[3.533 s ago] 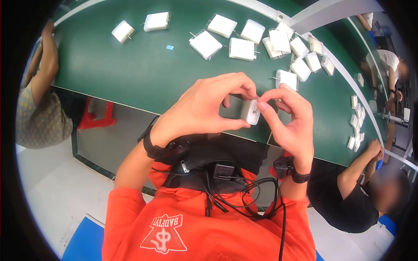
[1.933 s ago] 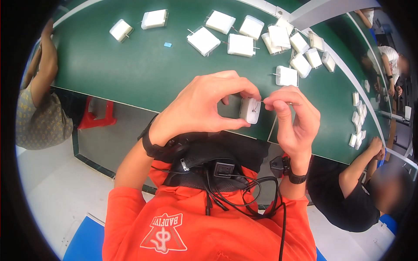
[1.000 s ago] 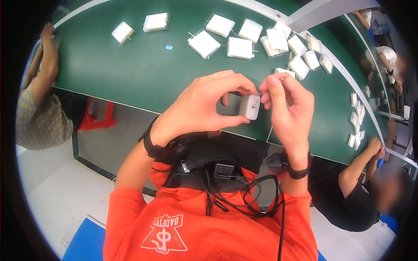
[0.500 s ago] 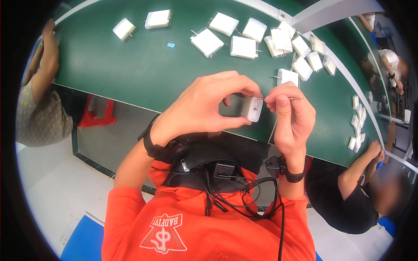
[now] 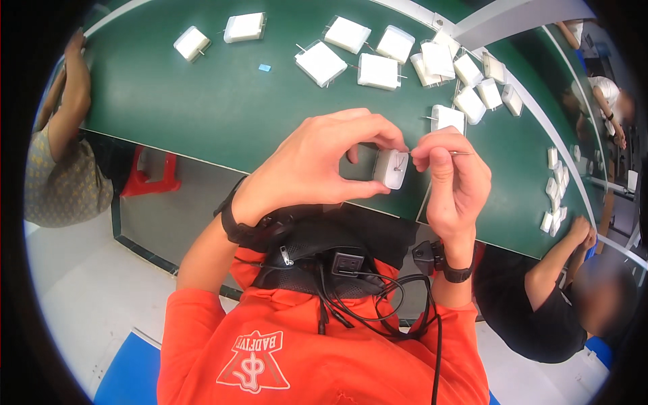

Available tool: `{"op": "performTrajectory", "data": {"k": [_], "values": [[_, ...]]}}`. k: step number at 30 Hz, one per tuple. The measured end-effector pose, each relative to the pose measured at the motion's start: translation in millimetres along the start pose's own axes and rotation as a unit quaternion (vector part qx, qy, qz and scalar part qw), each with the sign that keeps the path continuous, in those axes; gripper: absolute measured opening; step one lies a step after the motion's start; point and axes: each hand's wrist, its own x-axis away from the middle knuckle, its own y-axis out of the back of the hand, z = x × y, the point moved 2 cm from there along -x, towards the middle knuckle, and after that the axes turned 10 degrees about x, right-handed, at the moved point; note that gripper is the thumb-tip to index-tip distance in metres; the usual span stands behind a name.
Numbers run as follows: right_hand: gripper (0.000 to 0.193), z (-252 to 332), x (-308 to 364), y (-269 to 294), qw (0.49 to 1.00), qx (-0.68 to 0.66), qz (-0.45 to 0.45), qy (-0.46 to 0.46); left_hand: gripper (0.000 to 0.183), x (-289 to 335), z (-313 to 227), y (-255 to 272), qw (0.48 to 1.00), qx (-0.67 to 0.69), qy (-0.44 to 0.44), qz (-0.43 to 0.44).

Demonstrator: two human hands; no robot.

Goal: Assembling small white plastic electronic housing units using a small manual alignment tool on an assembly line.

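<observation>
This looks like a factory workshop: a long green bench (image 5: 169,101) carries many near-identical white blocks (image 5: 320,65), a pale beam (image 5: 523,21) meets its far edge, and people share the room, including a patterned-shirted person (image 5: 64,185) at left and a black-shirted person (image 5: 540,317) at right. A red stool (image 5: 169,174) stands near the bench.

Pic bright overall, indoor lt fairly even, seemingly from above; tabletop white blocks (image 5: 320,64) nr blown out, held white block (image 5: 391,169) a touch greyer. Soft sheen on green tabletop (image 5: 202,108); dk shadow below its nr edge. Fisheye distortion: blk vignette at corners, white table rail (image 5: 413,9) bowed. Rt co-worker's head (image 5: 601,297) v. blurred; thin metal rod (image 5: 462,153) lacks fine detail.
</observation>
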Motion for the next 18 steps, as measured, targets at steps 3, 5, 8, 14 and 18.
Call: {"op": "performTrajectory", "data": {"k": [3,5,8,14,18], "values": [[0.016,-0.3,-0.5,0.1,1.000,0.004,0.005,0.001,0.046,0.1,0.1,0.4,1.000,0.002,-0.003,-0.001],[0.016,-0.1,-1.4,0.4,1.000,0.007,0.007,0.005,0.047,-0.1,-0.4,0.6,1.000,0.003,-0.002,-0.001],[0.015,2.1,-2.5,1.0,1.000,0.017,0.013,0.016,0.047,0.0,-0.8,0.2,1.000,0.003,0.006,-0.002],[0.014,3.3,-1.3,-0.2,0.999,0.020,0.014,0.023,0.047,1.5,-1.2,0.3,1.000,0.001,0.001,0.002],[0.012,1.2,-1.5,-4.7,0.999,0.022,0.019,0.017,0.047,3.9,2.9,1.6,1.000,0.007,0.002,-0.002]]}}
